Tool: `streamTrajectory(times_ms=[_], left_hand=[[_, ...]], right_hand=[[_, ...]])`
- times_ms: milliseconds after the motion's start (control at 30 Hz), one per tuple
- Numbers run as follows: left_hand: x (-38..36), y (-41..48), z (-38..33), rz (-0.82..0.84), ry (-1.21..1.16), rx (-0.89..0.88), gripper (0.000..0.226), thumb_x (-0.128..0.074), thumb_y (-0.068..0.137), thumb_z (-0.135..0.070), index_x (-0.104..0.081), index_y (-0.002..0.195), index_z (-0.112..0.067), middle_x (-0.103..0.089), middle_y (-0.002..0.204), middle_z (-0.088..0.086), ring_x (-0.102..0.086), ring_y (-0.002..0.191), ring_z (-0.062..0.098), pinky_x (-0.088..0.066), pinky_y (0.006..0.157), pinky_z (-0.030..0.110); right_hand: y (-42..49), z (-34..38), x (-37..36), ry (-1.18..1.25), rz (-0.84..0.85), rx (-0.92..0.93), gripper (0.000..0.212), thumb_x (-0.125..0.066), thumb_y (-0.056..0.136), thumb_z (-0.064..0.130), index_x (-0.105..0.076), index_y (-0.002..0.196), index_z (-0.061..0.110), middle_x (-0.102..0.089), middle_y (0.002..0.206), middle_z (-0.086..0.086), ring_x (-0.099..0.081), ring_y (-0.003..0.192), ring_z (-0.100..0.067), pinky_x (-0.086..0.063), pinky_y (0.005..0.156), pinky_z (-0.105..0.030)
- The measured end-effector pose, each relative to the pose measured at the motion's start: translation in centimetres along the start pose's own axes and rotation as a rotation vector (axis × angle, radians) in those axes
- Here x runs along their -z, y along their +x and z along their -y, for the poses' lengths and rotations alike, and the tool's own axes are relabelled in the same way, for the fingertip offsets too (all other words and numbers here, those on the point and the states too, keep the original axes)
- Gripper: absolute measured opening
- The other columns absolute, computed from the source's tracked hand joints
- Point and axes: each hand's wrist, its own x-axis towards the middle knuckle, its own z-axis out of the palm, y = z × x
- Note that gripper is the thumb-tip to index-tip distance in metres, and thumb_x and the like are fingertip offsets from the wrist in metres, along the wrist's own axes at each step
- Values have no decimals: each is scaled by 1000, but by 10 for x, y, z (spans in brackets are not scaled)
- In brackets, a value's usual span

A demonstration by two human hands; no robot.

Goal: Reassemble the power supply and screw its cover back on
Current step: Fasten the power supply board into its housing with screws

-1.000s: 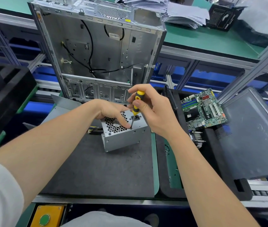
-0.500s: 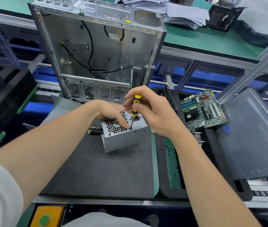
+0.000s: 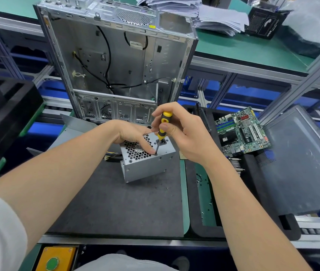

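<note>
Steadies the power supply (image 3: 147, 165), standing on the dark mat (image 3: 116, 202), with the left hand (image 3: 133, 134), fingers laid flat on its perforated cover. Pinches the yellow-handled screwdriver (image 3: 161, 133) in the right hand (image 3: 184, 139), shaft near upright, tip down at the cover's near edge, between both hands. Works just in front of the open computer case (image 3: 116, 65).

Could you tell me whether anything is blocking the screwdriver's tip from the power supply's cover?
Nothing visible does. The screwdriver in the right hand has its tip down on the power supply cover; a left hand fingertip rests beside the tip, not under it.
</note>
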Motion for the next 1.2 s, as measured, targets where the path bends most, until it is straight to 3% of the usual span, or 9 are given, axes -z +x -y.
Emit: streamTrajectory(times_ms=[100,333,500,567,667,800,900,1067,1200], left_hand=[[0,0,-1,-4,22,-10,85,-91,74,-36,-47,147,-31,-52,154,-4,-45,145,21,-33,121,57],[-1,-1,-3,39,26,-3,67,-88,77,-35,-58,137,-31,-65,140,-2,-59,133,24,-40,116,59],[-3,-2,-5,1,33,-2,72,-88,75,-36,-53,138,-40,-51,153,-6,-44,145,21,-36,120,52],[-3,-2,-5,-2,18,-1,64,-88,72,-38,-53,124,-50,-51,145,-18,-41,143,17,-39,113,36],[-2,0,-4,-33,51,-14,75,-89,69,-42,-44,126,-56,-38,134,-37,-25,139,3,-23,111,30],[0,2,0,-53,67,-17,78,-92,64,-44,-49,128,-51,-33,157,-23,-21,149,8,-15,126,42],[-1,1,0,-51,93,-25,103,-93,61,-49,-39,149,-42,-26,165,-18,-20,150,8,-13,127,44],[-1,1,-2,10,54,4,54,-90,71,-44,-59,115,-50,-52,150,-13,-47,137,13,-42,100,27],[-3,-1,-4,-4,56,-4,50,-88,75,-44,-59,114,-53,-57,132,-31,-49,126,-7,-38,94,19]], right_hand=[[-1,-2,-1,26,-38,-19,22,-56,104,9,-58,123,20,-69,104,2,-71,103,-28,-60,86,-49],[-4,-6,-4,43,-126,-24,19,-62,101,22,-60,120,22,-70,100,4,-73,99,-28,-63,84,-46],[-1,-5,-3,42,-55,-25,23,-61,102,9,-59,123,19,-70,104,2,-73,104,-25,-61,88,-46],[1,-2,-1,30,15,-15,29,-60,102,4,-58,127,18,-70,110,0,-72,110,-22,-60,92,-44],[5,1,-2,-10,55,-12,35,-65,99,6,-59,130,22,-71,108,0,-71,108,-19,-59,95,-40],[7,4,-17,-184,-142,8,34,-79,91,19,-65,121,28,-64,85,7,-64,82,-16,-56,79,-31],[7,6,-26,-261,-323,-20,30,-82,87,28,-63,109,25,-52,71,15,-58,71,-15,-47,68,-17],[9,10,-37,-422,-543,-173,37,-80,88,37,-47,96,24,-54,66,9,-53,60,-10,-43,59,-18],[9,11,-30,-426,-402,-133,30,-75,93,32,-54,114,26,-54,81,16,-53,73,-4,-44,68,-20]])
